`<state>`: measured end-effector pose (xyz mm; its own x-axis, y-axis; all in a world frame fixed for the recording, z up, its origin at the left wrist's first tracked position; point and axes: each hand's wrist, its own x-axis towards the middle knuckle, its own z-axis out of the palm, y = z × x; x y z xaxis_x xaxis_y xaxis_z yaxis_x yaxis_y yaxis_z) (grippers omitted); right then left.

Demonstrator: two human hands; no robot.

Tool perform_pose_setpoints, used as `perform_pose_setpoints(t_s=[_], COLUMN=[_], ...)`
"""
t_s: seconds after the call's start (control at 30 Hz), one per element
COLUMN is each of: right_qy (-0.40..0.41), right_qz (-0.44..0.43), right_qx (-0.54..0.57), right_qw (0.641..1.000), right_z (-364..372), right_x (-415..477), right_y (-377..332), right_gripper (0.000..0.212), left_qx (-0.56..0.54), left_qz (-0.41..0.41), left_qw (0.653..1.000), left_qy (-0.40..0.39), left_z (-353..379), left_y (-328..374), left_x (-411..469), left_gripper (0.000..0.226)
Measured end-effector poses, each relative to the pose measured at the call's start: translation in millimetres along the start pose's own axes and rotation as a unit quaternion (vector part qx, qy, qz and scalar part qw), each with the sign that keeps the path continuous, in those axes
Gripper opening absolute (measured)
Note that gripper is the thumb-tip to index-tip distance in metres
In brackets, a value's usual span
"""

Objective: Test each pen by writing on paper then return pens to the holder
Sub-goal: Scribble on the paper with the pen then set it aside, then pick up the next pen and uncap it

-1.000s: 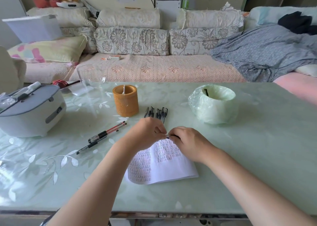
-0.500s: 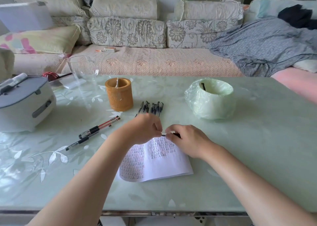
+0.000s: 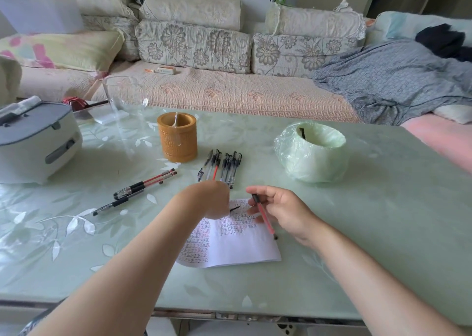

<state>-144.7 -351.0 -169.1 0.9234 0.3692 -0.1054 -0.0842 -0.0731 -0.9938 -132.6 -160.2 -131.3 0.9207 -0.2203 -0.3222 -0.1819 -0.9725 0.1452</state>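
Observation:
My right hand (image 3: 283, 212) holds a red pen (image 3: 264, 215) over the right side of the white paper (image 3: 237, 243), which is covered in small written marks. My left hand (image 3: 212, 199) is closed on a small dark piece, seemingly the pen's cap (image 3: 234, 209), just left of it. A row of several pens (image 3: 221, 166) lies beyond my hands. Three more pens (image 3: 138, 190) lie to the left. The brown round holder (image 3: 177, 140) stands behind them with one thin thing inside.
A grey and white appliance (image 3: 35, 141) sits at the table's left. A clear glass vessel (image 3: 125, 98) stands at the far edge. A green bag-lined bin (image 3: 311, 150) stands right of the pens. A sofa runs behind the table.
My hands were together at the paper's top edge; they have pulled apart, the right hand carrying the red pen to the right and the left keeping the small dark piece.

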Motion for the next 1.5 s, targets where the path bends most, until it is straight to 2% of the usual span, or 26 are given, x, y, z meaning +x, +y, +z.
perform_pose_setpoints(t_s=[0.17, 0.23, 0.37, 0.53, 0.6, 0.7, 0.77, 1.2, 1.5], right_qy=[0.003, 0.008, 0.004, 0.013, 0.015, 0.017, 0.021, 0.013, 0.037], right_qz=[-0.024, -0.019, -0.023, -0.036, -0.046, -0.074, -0.082, -0.067, -0.056], right_qx=[-0.022, -0.044, -0.094, -0.166, -0.194, -0.225, -0.236, -0.296, -0.317], right_qw=[0.999, 0.999, 0.995, 0.985, 0.98, 0.971, 0.968, 0.953, 0.946], right_z=[4, 3, 5, 8, 9, 12, 12, 13, 16], right_x=[-6, -7, -11, -7, -6, -5, -3, -1, -4], right_y=[9, 12, 13, 20, 20, 22, 25, 26, 26], right_gripper=[0.013, 0.018, 0.013, 0.028, 0.027, 0.012, 0.007, 0.015, 0.011], left_qx=[-0.032, -0.04, -0.063, -0.053, -0.048, -0.049, -0.051, -0.051, -0.052], left_qz=[0.021, 0.021, 0.017, 0.018, 0.015, 0.007, 0.004, -0.004, -0.013], left_qw=[0.999, 0.999, 0.998, 0.998, 0.999, 0.999, 0.999, 0.999, 0.999], left_qy=[0.005, 0.007, 0.021, 0.017, 0.011, 0.008, 0.005, 0.005, 0.002], left_z=[0, 2, 6, 8, 8, 9, 9, 9, 10], left_y=[6, 7, 4, 4, 6, 7, 7, 8, 9], left_x=[3, 4, 9, 13, 13, 15, 16, 16, 17], left_gripper=[0.03, 0.034, 0.037, 0.046, 0.055, 0.058, 0.059, 0.06, 0.062])
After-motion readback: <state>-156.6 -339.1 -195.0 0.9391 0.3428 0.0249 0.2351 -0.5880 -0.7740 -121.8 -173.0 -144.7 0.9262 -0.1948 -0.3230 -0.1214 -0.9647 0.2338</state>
